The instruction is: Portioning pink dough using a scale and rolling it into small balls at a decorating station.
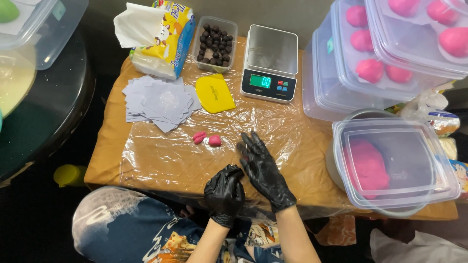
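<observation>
Both my hands wear black gloves over the plastic-wrapped table [161, 160]. My right hand [262, 168] lies flat with its fingers stretched, palm down toward my left hand. My left hand [224, 191] sits just under it near the table's front edge, fingers curled; whether something lies between the palms is hidden. Two small pink dough pieces [207, 139] rest on the wrap to the left of my right fingertips.
A stack of paper squares [161, 101], a yellow scraper [215, 93], a digital scale [269, 63], a tub of dark balls [215, 43] and a tissue pack [161, 36] stand at the back. Clear boxes of pink balls [385, 58] and a lidded bowl of pink dough [385, 168] fill the right.
</observation>
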